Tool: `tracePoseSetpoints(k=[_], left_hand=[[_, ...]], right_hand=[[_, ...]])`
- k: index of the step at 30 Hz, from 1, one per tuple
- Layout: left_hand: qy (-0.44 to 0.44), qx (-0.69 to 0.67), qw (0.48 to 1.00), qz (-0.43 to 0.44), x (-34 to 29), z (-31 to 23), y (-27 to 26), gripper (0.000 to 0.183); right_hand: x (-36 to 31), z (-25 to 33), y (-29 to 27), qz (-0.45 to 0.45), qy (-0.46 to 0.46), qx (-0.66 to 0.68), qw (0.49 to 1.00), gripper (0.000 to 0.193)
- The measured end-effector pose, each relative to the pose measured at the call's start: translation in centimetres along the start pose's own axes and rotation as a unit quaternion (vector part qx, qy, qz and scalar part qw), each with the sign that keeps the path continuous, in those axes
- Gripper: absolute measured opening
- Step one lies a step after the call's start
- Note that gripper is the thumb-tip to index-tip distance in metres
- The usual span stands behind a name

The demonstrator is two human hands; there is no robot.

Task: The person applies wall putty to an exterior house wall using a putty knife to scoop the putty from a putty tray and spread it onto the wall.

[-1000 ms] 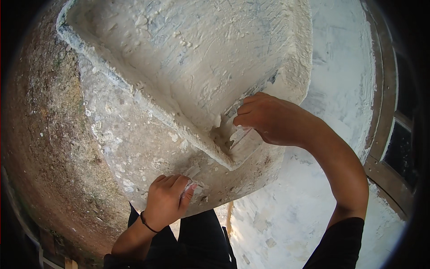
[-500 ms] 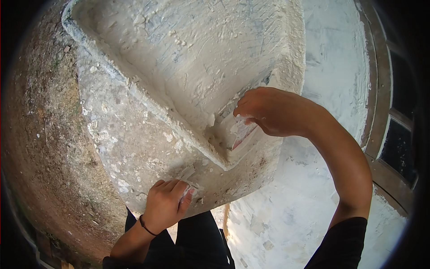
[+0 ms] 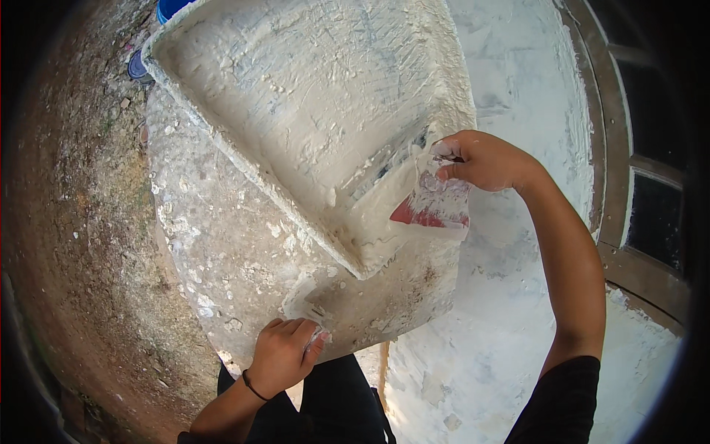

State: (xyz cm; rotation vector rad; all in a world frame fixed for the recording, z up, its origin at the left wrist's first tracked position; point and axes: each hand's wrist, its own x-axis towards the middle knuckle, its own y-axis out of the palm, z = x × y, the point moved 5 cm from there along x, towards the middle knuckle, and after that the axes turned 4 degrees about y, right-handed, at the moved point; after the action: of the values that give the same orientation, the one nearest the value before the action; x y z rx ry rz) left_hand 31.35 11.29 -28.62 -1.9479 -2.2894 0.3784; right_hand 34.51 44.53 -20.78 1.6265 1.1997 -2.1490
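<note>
My right hand [image 3: 484,161] pinches a red scraper [image 3: 433,211], its blade coated in pale putty. The scraper is at the right rim of the putty-caked tray [image 3: 255,172], near its closest corner. Wet cream putty [image 3: 318,111] lines the inside of the tray, with streaks and lumps. Lower left, my left hand [image 3: 285,351] is closed around a putty-smeared flat tool [image 3: 302,296]; the fingers hide most of it, so its exact kind does not show. This hand is by the near edge of the stained board [image 3: 229,244] under the tray.
A white-coated wall [image 3: 510,296] runs along the right, beside a brown frame with dark panes [image 3: 654,218]. Rough dirt ground [image 3: 89,244] lies to the left. A blue bucket [image 3: 171,9] and a small round can [image 3: 137,66] stand beyond the tray's far left corner.
My right hand has lifted the scraper out of the tray's corner and toward the right rim, turning its red face into sight. The left hand stays about the same; the view has shifted slightly.
</note>
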Motion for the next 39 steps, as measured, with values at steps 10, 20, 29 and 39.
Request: tracePoseSetpoints(k=[10, 20, 29, 39], left_hand=[[0.021, 0.032, 0.998, -0.051, -0.8, -7.9, -1.6, 0.012], [0.054, -0.039, 0.983, -0.174, -4.1, -21.3, -5.5, 0.019], [0.203, -0.194, 0.939, -0.197, -8.6, -32.0, -8.2, 0.040], [0.341, -0.121, 0.927, -0.097, -15.9, -39.6, -8.9, 0.049]], right_hand=[[-6.0, -4.0, 5.9, -0.031, -0.151, 0.639, 0.754, 0.028], [-23.4, -0.4, 7.1, -0.173, -0.341, 0.792, 0.476, 0.028], [-43.0, 5.4, 12.9, -0.332, -0.391, 0.797, 0.319, 0.029], [-59.9, 10.3, 26.3, -0.495, -0.362, 0.767, 0.192, 0.026]])
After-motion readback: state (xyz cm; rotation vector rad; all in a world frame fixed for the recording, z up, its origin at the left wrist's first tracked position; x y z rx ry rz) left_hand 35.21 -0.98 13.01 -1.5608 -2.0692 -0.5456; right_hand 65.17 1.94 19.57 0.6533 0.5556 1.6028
